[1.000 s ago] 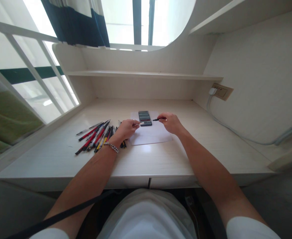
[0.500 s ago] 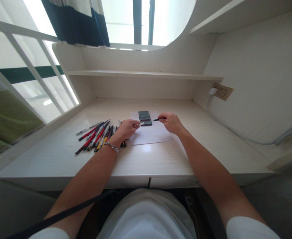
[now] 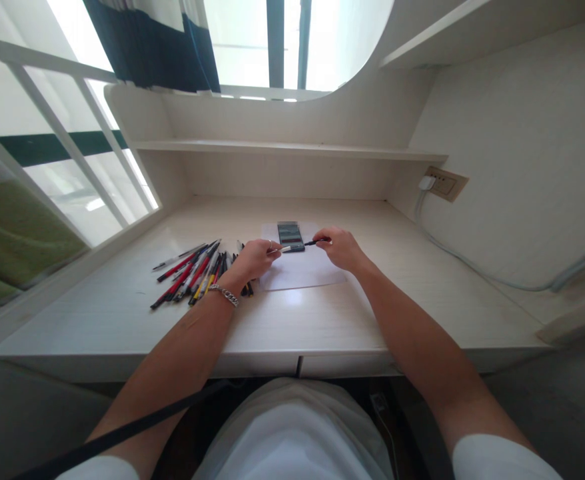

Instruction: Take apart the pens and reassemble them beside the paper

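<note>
Over the sheet of white paper (image 3: pixel 307 273), my left hand (image 3: pixel 256 259) is closed on a slim white pen barrel (image 3: pixel 285 249) that points right. Opposite it, my right hand (image 3: pixel 340 245) pinches a thin black pen piece (image 3: pixel 311 243), its end turned toward the barrel. Whether this piece is a cap or another pen part is too small to make out. A narrow gap seems to lie between the two pieces. Just behind them, a flat dark rectangular case (image 3: pixel 290 233) rests on the paper, with a reddish strip across it.
Left of my left hand lies a loose pile of pens (image 3: pixel 192 273), mainly black, red, white and yellow. A white shelf (image 3: pixel 292 150) runs along the desk's back. A plug (image 3: pixel 426 183) with a grey cable (image 3: pixel 452 257) is in the right wall socket (image 3: pixel 447 185).
The black piece in my right hand has shifted slightly left, closer to the white barrel. The thin length seen between them earlier no longer shows clearly. My left hand has hardly moved.
</note>
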Demonstrator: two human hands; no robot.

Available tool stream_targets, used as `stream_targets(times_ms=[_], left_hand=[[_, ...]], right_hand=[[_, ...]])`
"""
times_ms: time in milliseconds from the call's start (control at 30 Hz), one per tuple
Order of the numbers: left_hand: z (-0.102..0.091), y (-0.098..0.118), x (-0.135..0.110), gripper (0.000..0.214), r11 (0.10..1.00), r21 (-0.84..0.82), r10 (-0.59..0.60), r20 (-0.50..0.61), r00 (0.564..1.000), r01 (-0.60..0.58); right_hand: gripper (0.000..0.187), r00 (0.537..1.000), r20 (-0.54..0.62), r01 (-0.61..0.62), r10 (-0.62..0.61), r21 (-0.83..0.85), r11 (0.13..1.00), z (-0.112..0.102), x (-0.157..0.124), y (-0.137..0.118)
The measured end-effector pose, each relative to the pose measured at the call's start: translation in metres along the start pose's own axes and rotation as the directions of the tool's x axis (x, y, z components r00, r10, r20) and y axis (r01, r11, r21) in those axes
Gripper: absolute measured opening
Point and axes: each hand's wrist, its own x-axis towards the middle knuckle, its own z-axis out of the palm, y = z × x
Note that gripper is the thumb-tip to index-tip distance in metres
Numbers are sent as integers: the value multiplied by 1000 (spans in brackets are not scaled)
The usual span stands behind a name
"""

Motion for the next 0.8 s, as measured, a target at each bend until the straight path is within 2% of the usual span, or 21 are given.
stream_targets(times_ms=[267,567,700,800], left_hand=[[3,0,1,33,992,-71,110,72,991,-105],[10,-4,4,39,978,-202,78,174,982,-42],[9,-3,4,39,979,-204,64,168,984,-29],[5,2,2,33,986,-156,81,97,992,-65]], right_hand=[[16,998,24,64,-66,74,995,13,-3,-13],[16,994,-20,105,-104,250,962,10,-6,-14],[15,995,-7,99,-101,286,953,11,-6,-15],[13,997,20,72,-81,278,958,12,-6,-15]])
